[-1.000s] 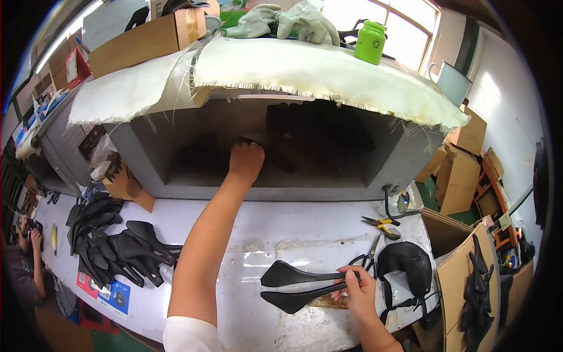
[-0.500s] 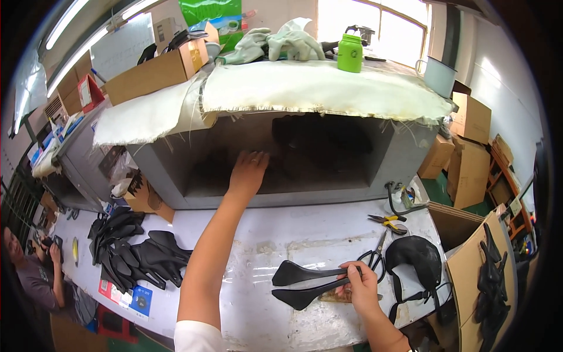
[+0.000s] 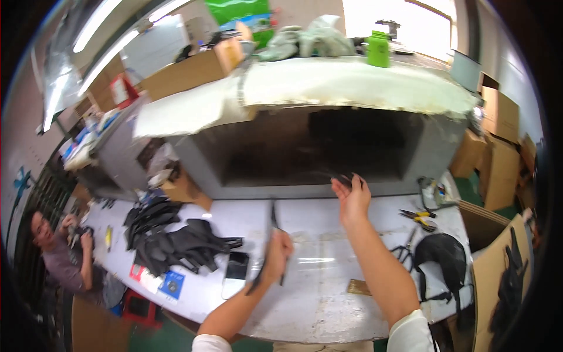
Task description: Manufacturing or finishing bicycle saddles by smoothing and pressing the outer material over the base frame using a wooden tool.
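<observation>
My left hand is closed around a thin black strap-like piece, seen nearly edge-on and blurred, above the white table. My right hand reaches to the front of the grey metal box. Its fingers are closed on a dark piece, whose far end fades into the dark opening, so its shape cannot be made out. To the left of my left hand lies a pile of black flat pieces. A black-and-white phone-like slab lies beside that pile.
At the right lie yellow-handled pliers, black scissors and a black strapped pouch-like thing. A small brown block sits near my right forearm. White cloth covers the box top. A co-worker sits far left.
My left hand has come out of the box and now holds a black piece over the table. My right hand has moved from the table up to the opening. The view has swung left.
</observation>
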